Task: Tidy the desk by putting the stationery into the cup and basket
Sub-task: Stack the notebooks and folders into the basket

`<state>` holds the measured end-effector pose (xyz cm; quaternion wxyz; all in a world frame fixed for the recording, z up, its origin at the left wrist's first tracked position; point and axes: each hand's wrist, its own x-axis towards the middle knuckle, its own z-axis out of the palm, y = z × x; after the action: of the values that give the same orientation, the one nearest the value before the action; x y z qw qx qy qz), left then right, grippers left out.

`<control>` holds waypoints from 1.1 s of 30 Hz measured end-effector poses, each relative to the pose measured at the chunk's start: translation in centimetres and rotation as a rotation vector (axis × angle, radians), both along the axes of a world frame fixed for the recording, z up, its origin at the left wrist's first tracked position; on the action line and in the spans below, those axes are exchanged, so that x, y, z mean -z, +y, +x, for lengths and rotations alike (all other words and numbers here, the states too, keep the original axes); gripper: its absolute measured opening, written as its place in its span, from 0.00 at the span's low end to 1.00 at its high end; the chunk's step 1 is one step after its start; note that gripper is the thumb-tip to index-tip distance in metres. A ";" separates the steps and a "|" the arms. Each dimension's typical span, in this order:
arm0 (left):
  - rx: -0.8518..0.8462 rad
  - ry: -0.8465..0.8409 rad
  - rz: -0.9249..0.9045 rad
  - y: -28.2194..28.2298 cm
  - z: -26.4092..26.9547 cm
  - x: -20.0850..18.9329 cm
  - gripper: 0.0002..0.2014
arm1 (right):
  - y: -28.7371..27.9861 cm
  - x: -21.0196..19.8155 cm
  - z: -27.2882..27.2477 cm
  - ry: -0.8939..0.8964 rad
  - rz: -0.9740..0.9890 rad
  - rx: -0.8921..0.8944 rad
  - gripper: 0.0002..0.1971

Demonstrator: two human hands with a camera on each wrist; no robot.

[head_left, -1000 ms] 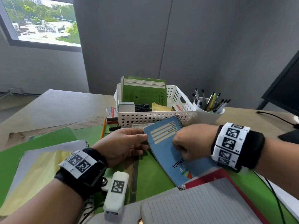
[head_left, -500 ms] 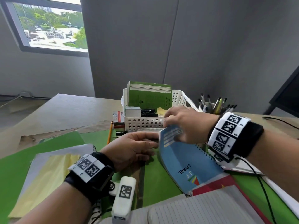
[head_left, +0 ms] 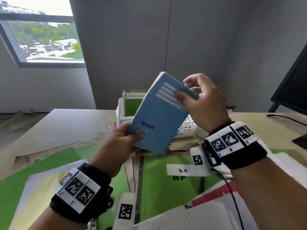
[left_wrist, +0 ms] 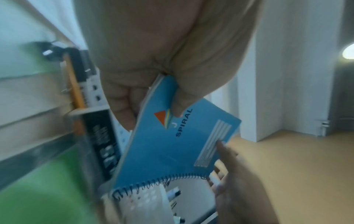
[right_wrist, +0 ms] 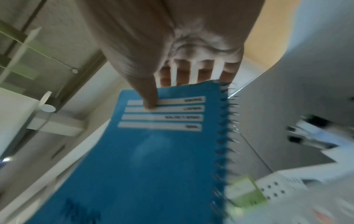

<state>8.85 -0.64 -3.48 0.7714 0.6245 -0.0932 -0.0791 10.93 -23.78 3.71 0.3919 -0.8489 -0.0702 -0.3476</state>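
A blue spiral notebook [head_left: 159,117] [left_wrist: 168,151] [right_wrist: 153,151] is held up, tilted, above the desk in front of the white basket [head_left: 186,128]. My left hand [head_left: 119,143] [left_wrist: 153,68] pinches its lower corner, thumb on the cover. My right hand [head_left: 199,103] [right_wrist: 162,57] pinches its upper corner, thumb across the label lines and fingers behind. The basket holds a green book [head_left: 132,103]. The white pen cup [left_wrist: 189,197] with pens shows below the notebook in the left wrist view; the right hand hides most of it in the head view.
Green folders [head_left: 166,180], one with a white label, cover the desk in front. A yellow sheet [head_left: 41,188], a lined notebook [head_left: 207,218] and a red cover [head_left: 212,196] lie near the front edge. A pencil [left_wrist: 74,84] lies beside the basket. A dark monitor [head_left: 292,80] stands at right.
The notebook has been lifted off the desk and tilted upright in front of the basket. My left hand moved from the desk to pinch its lower corner; my right hand rose with the top corner.
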 end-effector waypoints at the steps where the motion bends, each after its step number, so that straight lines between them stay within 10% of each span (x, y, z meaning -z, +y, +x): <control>1: -0.038 -0.049 0.028 0.3 -0.1 -0.9 0.12 | -0.2 1.3 0.2 0.011 0.076 0.026 0.17; 11: -0.168 -0.381 0.815 0.3 13.7 -10.7 0.11 | -1.8 8.7 2.3 0.617 0.455 -0.152 0.04; 21: 0.004 -0.413 1.649 -1.8 22.9 -8.0 0.20 | -1.7 10.5 2.7 0.451 0.479 -0.134 0.06; 25: 0.038 -0.422 1.717 -2.1 24.7 -7.0 0.33 | -2.0 10.6 2.6 0.431 0.428 -0.140 0.04; 33: -0.038 -0.364 1.846 -2.6 26.3 -7.4 0.26 | -2.0 11.2 2.8 0.418 0.429 -0.157 0.05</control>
<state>35.16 -3.25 3.90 -0.0538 0.9932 -0.1027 -0.0104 13.70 -25.73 -7.45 0.5940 -0.7917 0.0214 -0.1411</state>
